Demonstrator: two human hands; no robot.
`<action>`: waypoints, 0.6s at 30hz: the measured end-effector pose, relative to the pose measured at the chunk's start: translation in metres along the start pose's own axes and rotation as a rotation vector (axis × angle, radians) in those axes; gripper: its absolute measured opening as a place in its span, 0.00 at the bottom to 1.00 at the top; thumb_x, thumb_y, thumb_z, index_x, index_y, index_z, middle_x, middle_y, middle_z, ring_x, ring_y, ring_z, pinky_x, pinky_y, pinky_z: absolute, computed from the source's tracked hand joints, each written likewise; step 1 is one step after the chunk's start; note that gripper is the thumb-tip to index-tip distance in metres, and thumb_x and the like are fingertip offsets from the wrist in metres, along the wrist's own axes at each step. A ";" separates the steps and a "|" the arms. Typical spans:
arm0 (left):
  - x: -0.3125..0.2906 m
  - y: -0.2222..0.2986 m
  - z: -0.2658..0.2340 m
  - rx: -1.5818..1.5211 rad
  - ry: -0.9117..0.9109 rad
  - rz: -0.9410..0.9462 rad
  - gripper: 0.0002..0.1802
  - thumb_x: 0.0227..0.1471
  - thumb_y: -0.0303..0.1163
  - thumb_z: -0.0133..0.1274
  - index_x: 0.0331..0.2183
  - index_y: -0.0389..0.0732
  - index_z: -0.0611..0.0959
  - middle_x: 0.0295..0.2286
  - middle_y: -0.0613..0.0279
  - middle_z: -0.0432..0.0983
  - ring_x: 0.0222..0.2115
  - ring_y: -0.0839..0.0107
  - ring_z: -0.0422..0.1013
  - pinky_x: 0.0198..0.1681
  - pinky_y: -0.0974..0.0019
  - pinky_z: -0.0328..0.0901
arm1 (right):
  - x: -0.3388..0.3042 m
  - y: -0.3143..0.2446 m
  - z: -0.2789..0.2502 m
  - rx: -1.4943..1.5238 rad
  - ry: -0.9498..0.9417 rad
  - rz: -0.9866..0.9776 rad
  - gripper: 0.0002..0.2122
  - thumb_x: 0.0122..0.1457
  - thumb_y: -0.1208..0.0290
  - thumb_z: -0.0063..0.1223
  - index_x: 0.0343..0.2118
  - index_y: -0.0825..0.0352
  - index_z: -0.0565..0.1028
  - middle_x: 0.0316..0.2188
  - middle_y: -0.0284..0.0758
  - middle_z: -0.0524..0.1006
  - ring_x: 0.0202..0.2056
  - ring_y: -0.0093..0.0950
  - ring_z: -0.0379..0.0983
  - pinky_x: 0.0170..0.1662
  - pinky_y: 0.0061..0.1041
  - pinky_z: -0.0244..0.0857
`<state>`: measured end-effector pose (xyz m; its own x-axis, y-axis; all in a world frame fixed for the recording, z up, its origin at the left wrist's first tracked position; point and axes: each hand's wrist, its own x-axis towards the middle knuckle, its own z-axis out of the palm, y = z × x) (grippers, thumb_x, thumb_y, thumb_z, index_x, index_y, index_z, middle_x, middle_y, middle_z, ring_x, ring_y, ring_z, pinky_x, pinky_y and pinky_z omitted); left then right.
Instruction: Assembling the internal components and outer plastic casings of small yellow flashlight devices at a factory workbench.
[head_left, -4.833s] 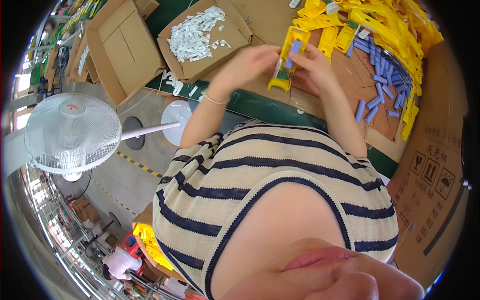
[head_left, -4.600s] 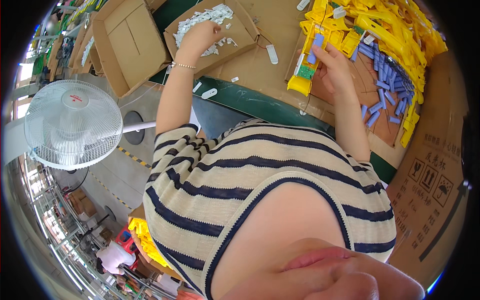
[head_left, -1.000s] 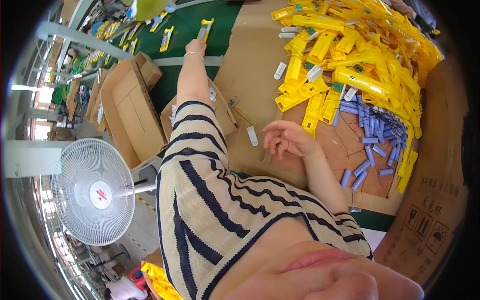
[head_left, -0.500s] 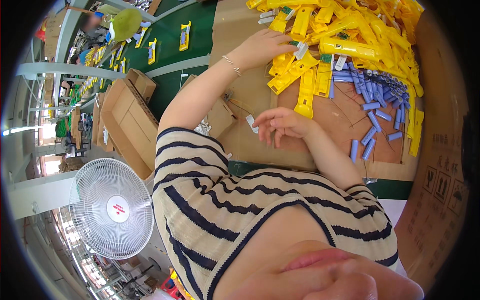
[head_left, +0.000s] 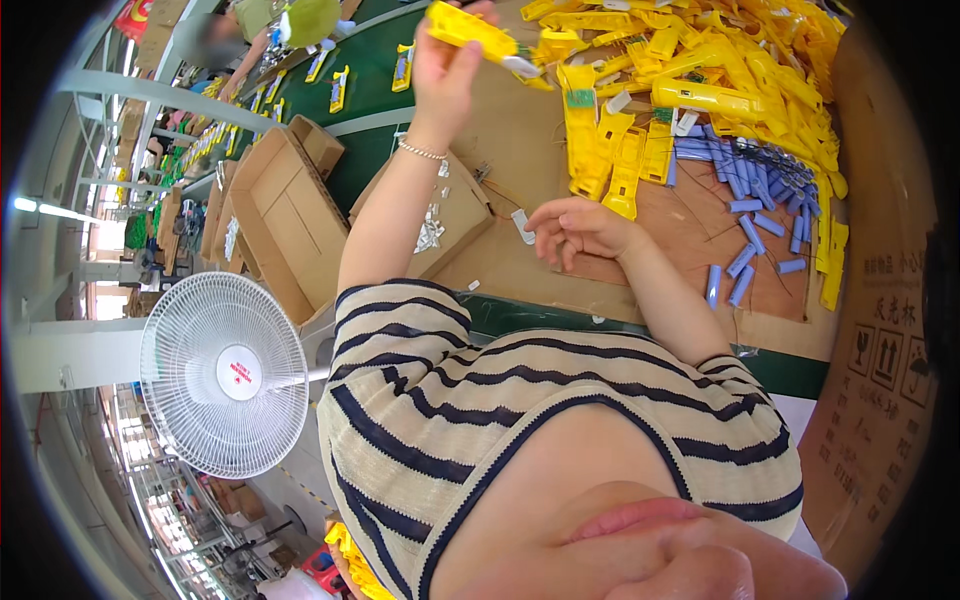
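My left hand (head_left: pixel 447 85), with a beaded bracelet at the wrist, is raised over the table's far part, its fingers closed round a yellow plastic housing (head_left: pixel 470 32). A white piece shows at that housing's right end. Lower down, my right hand (head_left: pixel 585 230) hovers over the cardboard sheet, fingers loosely bent and apart, nothing seen in them. A small white strip (head_left: pixel 523 227) lies by its fingertips. Just beyond it are several separate yellow housings (head_left: pixel 625 165), one with a green circuit board (head_left: pixel 580 98).
A heap of yellow housings (head_left: pixel 740 75) fills the far right, with blue cylindrical cells (head_left: pixel 745 205) and thin wires before it. A tall carton (head_left: pixel 880 300) walls the right. Left are a green belt (head_left: pixel 375 65) bearing housings, cardboard trays (head_left: pixel 275 225), a fan (head_left: pixel 225 375) and another person's arm (head_left: pixel 245 65).
My left hand has moved from the heap up and left, lifting a yellow housing. My right hand has barely moved. The view has shifted slightly.
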<state>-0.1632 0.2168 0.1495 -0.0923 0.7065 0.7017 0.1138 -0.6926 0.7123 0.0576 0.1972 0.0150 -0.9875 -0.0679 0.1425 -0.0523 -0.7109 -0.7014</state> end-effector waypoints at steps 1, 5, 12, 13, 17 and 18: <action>0.000 0.013 0.000 -0.103 0.051 0.060 0.21 0.57 0.28 0.41 0.52 0.38 0.59 0.48 0.47 0.63 0.46 0.59 0.66 0.50 0.56 0.63 | 0.000 0.001 -0.001 -0.011 0.022 0.001 0.20 0.59 0.62 0.45 0.49 0.72 0.66 0.33 0.42 0.75 0.32 0.25 0.74 0.26 0.19 0.72; -0.007 0.051 -0.005 -0.023 0.089 0.039 0.22 0.61 0.42 0.32 0.51 0.38 0.63 0.47 0.48 0.66 0.41 0.59 0.69 0.41 0.58 0.68 | 0.001 0.003 -0.002 -0.127 0.164 0.007 0.19 0.57 0.63 0.47 0.47 0.72 0.67 0.32 0.41 0.75 0.29 0.26 0.74 0.26 0.19 0.70; -0.035 0.084 0.011 0.038 0.054 -0.376 0.24 0.61 0.44 0.29 0.48 0.37 0.68 0.36 0.56 0.71 0.31 0.69 0.70 0.33 0.66 0.68 | 0.018 0.007 0.014 -0.622 0.861 -0.338 0.17 0.56 0.70 0.50 0.48 0.71 0.67 0.34 0.37 0.74 0.33 0.23 0.72 0.34 0.16 0.67; -0.040 0.086 0.010 -0.112 0.122 -0.487 0.27 0.61 0.48 0.27 0.49 0.38 0.67 0.45 0.52 0.68 0.36 0.64 0.72 0.36 0.59 0.71 | 0.021 0.004 0.024 -0.725 0.865 -0.539 0.18 0.55 0.70 0.52 0.48 0.70 0.67 0.38 0.37 0.74 0.39 0.23 0.70 0.39 0.19 0.65; -0.052 0.099 0.026 -0.232 0.197 -0.503 0.28 0.61 0.49 0.28 0.51 0.38 0.66 0.45 0.53 0.69 0.36 0.66 0.72 0.37 0.62 0.70 | 0.028 -0.025 0.071 -0.975 0.654 -0.630 0.22 0.51 0.73 0.57 0.50 0.69 0.66 0.47 0.36 0.70 0.52 0.25 0.62 0.51 0.25 0.59; -0.052 0.103 0.031 -0.239 0.199 -0.508 0.28 0.61 0.49 0.28 0.51 0.38 0.66 0.45 0.53 0.69 0.36 0.66 0.72 0.37 0.62 0.70 | 0.031 -0.024 0.070 -0.975 0.659 -0.623 0.22 0.51 0.73 0.57 0.50 0.69 0.66 0.47 0.36 0.70 0.52 0.25 0.62 0.51 0.25 0.59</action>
<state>-0.1159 0.1138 0.1858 -0.2636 0.9330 0.2450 -0.2169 -0.3048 0.9274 0.0383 0.1634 0.0850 -0.6325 0.6294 0.4514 -0.3298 0.3085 -0.8922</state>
